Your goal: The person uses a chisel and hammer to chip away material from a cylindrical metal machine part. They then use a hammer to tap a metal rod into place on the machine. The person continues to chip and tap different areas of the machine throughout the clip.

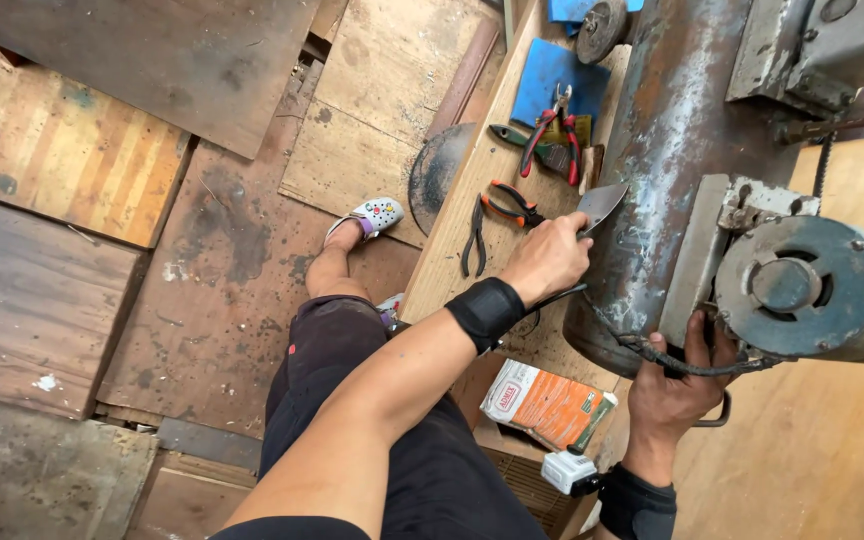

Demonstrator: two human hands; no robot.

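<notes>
My left hand (547,258) is closed around the handle of a metal scraper (603,204), whose pointed blade lies against the side of a large rusty metal cylinder (664,140). My right hand (674,388) grips from below, at the lower edge of the cylinder beside a round grey motor housing (802,285). Its fingers curl over a black cable (652,352) and the metal edge there. Both wrists wear black bands.
On a wooden plank (452,270) lie orange-handled pliers (508,208) and red-handled pliers (550,132) by a blue board (544,75). An orange-and-white packet (547,402) and a small white device (567,470) sit below. A dark round disc (434,175), my foot in a white clog (374,215) and plywood floor sheets (102,200) are left.
</notes>
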